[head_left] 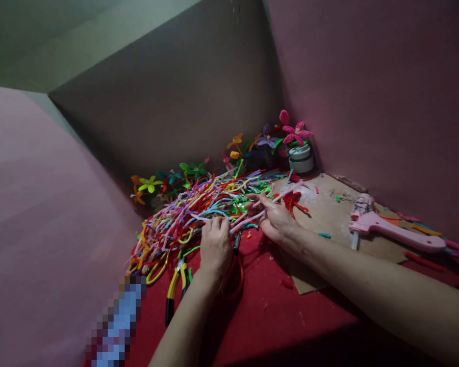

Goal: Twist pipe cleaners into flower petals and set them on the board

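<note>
Pale pink pipe cleaners (248, 221) stretch between my two hands, just in front of a heap of loose multicoloured pipe cleaners (199, 199). My left hand (216, 245) is closed round their near end, its knuckles facing up and its fingertips hidden. At their other side, my right hand (274, 218) pinches the pink stems between thumb and fingers, palm partly turned up. One pink stem slants up past the right hand. Just beyond that hand lies a bent red pipe-cleaner piece (295, 202).
Yellow-and-black pliers (172, 290) lie on the red cloth (260, 311) left of my left forearm. A pink glue gun (401, 232) rests on cardboard (325, 204) at right. Behind are pipe-cleaner flowers (268, 140), a pale round container (301, 160) and walls.
</note>
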### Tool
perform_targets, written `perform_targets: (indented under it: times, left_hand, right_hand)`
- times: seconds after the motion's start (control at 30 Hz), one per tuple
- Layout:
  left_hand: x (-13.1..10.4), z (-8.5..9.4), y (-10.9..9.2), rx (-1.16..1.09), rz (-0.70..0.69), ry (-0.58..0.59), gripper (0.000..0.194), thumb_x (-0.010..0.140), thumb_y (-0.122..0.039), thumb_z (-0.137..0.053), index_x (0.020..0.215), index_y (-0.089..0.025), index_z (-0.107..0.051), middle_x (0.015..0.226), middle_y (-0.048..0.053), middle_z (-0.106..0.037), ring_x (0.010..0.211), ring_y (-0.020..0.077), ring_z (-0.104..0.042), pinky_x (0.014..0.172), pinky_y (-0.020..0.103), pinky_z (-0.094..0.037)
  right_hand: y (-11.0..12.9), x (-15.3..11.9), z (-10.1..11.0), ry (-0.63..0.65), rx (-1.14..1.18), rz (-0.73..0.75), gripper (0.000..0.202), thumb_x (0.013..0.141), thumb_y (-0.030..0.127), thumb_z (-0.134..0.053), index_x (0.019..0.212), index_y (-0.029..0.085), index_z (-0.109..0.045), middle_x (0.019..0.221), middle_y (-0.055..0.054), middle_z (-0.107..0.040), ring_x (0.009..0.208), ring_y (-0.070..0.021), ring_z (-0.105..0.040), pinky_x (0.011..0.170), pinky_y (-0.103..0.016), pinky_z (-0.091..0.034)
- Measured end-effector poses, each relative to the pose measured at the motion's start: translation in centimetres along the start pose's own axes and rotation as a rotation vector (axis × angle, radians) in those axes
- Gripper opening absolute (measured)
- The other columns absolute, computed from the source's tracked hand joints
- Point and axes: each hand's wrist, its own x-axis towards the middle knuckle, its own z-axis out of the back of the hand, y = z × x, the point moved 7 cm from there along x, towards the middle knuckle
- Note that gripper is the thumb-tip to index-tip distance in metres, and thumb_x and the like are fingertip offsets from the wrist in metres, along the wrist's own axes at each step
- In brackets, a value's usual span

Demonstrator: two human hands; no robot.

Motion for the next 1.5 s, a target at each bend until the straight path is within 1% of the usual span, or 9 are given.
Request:
perform_targets:
  times: [0.27, 0.47, 0.73, 0.87, 0.97, 1.07, 1.17, 1.3, 1.5]
  left_hand:
    - [-1.4, 1.7, 0.9, 0.081, -0.009, -0.193, 0.019, 0.085, -0.021, -0.042, 0.090, -0.020, -0.061, 0.077, 0.005, -0.058, 0.069, 0.0183, -0.048, 0.064, 0.028, -0.033]
    - [-1.9, 2.2, 0.4, 0.150, -0.072, -0.209, 0.021, 0.086, -0.021, -0.041, 0.096, -0.019, -0.060, 0.078, 0.005, -0.060, 0.071, 0.0179, -0.050, 0.064, 0.029, -0.032]
    - [-2.2, 1.9, 0.8, 0.207, 0.024, -0.065, 0.032, 0.089, -0.022, -0.030, 0.105, -0.019, -0.057, 0.086, 0.009, -0.060, 0.079, 0.0220, -0.050, 0.070, 0.034, -0.031]
    - [-2.3, 1.3, 1.3, 0.196, 0.070, 0.018, 0.033, 0.088, -0.024, -0.030, 0.108, -0.020, -0.056, 0.083, 0.008, -0.060, 0.078, 0.0210, -0.053, 0.068, 0.032, -0.033]
    - [-2.3, 0.6, 2.6, 0.174, 0.121, 0.119, 0.030, 0.086, -0.029, -0.035, 0.107, -0.023, -0.055, 0.088, 0.007, -0.060, 0.079, 0.0211, -0.055, 0.064, 0.031, -0.035]
    - [-2.5, -0.8, 4.9, 0.214, 0.179, 0.290, 0.029, 0.083, -0.029, -0.036, 0.104, -0.024, -0.056, 0.091, 0.007, -0.060, 0.076, 0.0221, -0.057, 0.057, 0.029, -0.035]
    - [-2.8, -2.3, 7.0, 0.246, 0.150, 0.403, 0.029, 0.082, -0.023, -0.034, 0.098, -0.023, -0.058, 0.088, 0.008, -0.061, 0.077, 0.0232, -0.058, 0.056, 0.029, -0.035]
    - [-2.9, -3.5, 8.8, 0.261, 0.094, 0.429, 0.032, 0.084, -0.023, -0.031, 0.092, -0.017, -0.062, 0.085, 0.013, -0.062, 0.078, 0.0262, -0.058, 0.063, 0.033, -0.036]
    - [-2.8, -4.6, 9.2, 0.254, 0.033, 0.480, 0.032, 0.082, -0.016, -0.032, 0.083, -0.014, -0.064, 0.081, 0.015, -0.064, 0.079, 0.0240, -0.059, 0.078, 0.038, -0.033]
  right_hand:
    - [0.4, -0.3, 0.1, -0.043, -0.002, 0.037, 0.026, 0.089, 0.022, -0.037, 0.094, 0.015, -0.061, 0.056, -0.003, -0.064, 0.063, -0.0160, -0.062, 0.064, -0.031, -0.049]
    - [0.3, -0.1, 0.4, -0.036, -0.037, 0.047, 0.025, 0.088, 0.022, -0.038, 0.089, 0.014, -0.062, 0.059, -0.005, -0.065, 0.064, -0.0166, -0.063, 0.065, -0.032, -0.049]
    - [0.3, -0.2, 0.4, -0.039, -0.017, 0.015, 0.026, 0.088, 0.023, -0.037, 0.100, 0.016, -0.060, 0.063, -0.005, -0.066, 0.063, -0.0167, -0.062, 0.063, -0.033, -0.049]
    - [0.0, -0.2, 0.6, -0.066, -0.044, -0.007, 0.024, 0.088, 0.024, -0.039, 0.098, 0.014, -0.058, 0.065, -0.006, -0.066, 0.062, -0.0167, -0.062, 0.060, -0.031, -0.050]
    - [-0.8, -0.4, 1.3, -0.151, -0.112, -0.080, 0.023, 0.090, 0.025, -0.036, 0.092, 0.012, -0.054, 0.064, -0.008, -0.065, 0.058, -0.0164, -0.062, 0.056, -0.031, -0.051]
    - [-1.8, -0.8, 2.0, -0.223, -0.192, -0.198, 0.023, 0.090, 0.027, -0.034, 0.090, 0.011, -0.051, 0.063, -0.010, -0.064, 0.054, -0.0170, -0.061, 0.053, -0.033, -0.051]
    - [-2.3, -1.0, 2.1, -0.184, -0.221, -0.241, 0.024, 0.090, 0.026, -0.034, 0.090, 0.010, -0.051, 0.063, -0.011, -0.064, 0.053, -0.0169, -0.061, 0.051, -0.033, -0.051]
    - [-2.9, -1.2, 1.9, -0.106, -0.279, -0.273, 0.024, 0.088, 0.023, -0.036, 0.085, 0.008, -0.054, 0.062, -0.012, -0.064, 0.050, -0.0158, -0.061, 0.046, -0.028, -0.050]
    - [-3.3, -1.4, 1.6, -0.101, -0.279, -0.261, 0.023, 0.087, 0.020, -0.037, 0.077, 0.009, -0.054, 0.054, -0.010, -0.061, 0.045, -0.0148, -0.058, 0.047, -0.027, -0.049]
